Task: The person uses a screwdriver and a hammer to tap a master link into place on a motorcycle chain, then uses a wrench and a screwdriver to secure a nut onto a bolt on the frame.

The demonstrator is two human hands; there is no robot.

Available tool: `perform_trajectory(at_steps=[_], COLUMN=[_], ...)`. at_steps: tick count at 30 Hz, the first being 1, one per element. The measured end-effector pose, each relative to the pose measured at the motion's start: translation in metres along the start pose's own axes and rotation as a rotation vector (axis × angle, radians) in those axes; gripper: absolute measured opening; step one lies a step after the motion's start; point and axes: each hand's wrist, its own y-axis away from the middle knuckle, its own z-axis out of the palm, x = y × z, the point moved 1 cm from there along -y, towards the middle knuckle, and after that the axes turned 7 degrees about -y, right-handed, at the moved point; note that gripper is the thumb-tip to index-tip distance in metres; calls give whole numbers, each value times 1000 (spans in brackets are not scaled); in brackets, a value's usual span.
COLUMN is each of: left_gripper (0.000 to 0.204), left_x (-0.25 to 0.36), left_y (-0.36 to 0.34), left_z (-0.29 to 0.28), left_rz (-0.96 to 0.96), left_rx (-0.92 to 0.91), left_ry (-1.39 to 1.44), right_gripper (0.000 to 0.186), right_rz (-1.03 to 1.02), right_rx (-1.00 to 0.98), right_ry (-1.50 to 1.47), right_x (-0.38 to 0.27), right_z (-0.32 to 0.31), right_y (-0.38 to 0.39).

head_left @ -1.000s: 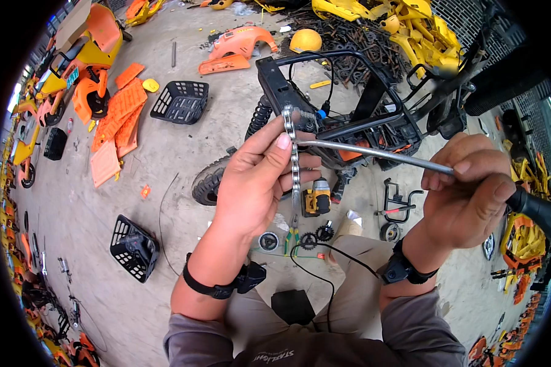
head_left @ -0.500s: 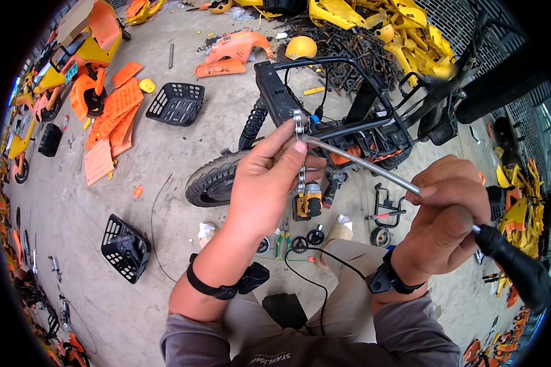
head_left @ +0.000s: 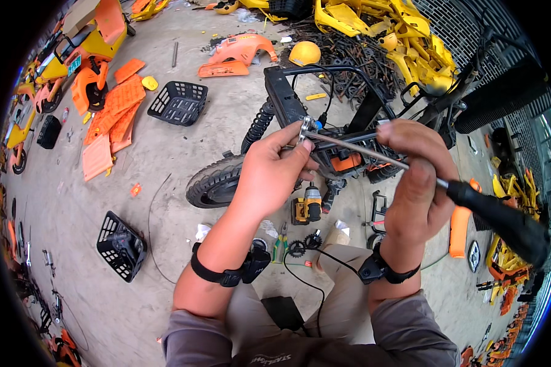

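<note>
My left hand (head_left: 266, 174) pinches a short silver roller chain (head_left: 306, 127) between thumb and fingers, and most of the chain is hidden by them. From the right comes a long screwdriver (head_left: 358, 149) with a black handle; its tip meets the chain just above my left thumb. My right hand (head_left: 417, 192) grips the screwdriver by its shaft, close to the handle. Beyond both hands lies the black frame (head_left: 283, 98) of a stripped electric scooter, with its tyre (head_left: 209, 183) to the left of my left wrist.
On the floor before me are a yellow power drill (head_left: 306, 205), green-handled pliers (head_left: 280, 243) and small black gears (head_left: 297, 248). Black baskets (head_left: 179, 103) and orange panels (head_left: 117, 110) lie to the left. Yellow panels (head_left: 413, 46) are heaped at the far right.
The chain, which hung below my left fingers, is now mostly gathered into them. My right hand has moved up and inward, its fingers shifting along the screwdriver.
</note>
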Motion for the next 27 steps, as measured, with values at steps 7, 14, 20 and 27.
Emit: perform_trajectory(at_steps=[7, 14, 20, 27], left_gripper=[35, 33, 26, 15], left_x=[-12, -16, -16, -19], left_y=[-22, -33, -37, -40], left_z=[-10, -17, -20, -26], left_rz=[58, 361, 413, 372], left_rx=[60, 133, 142, 128], left_ry=[-351, -698, -736, -664], right_gripper=[34, 34, 38, 67], right_rz=[156, 266, 452, 592], right_rx=[78, 19, 132, 35], right_ry=[-313, -367, -462, -743], right_x=[42, 72, 68, 86], right_z=[26, 56, 71, 70], right_y=[-18, -59, -79, -87])
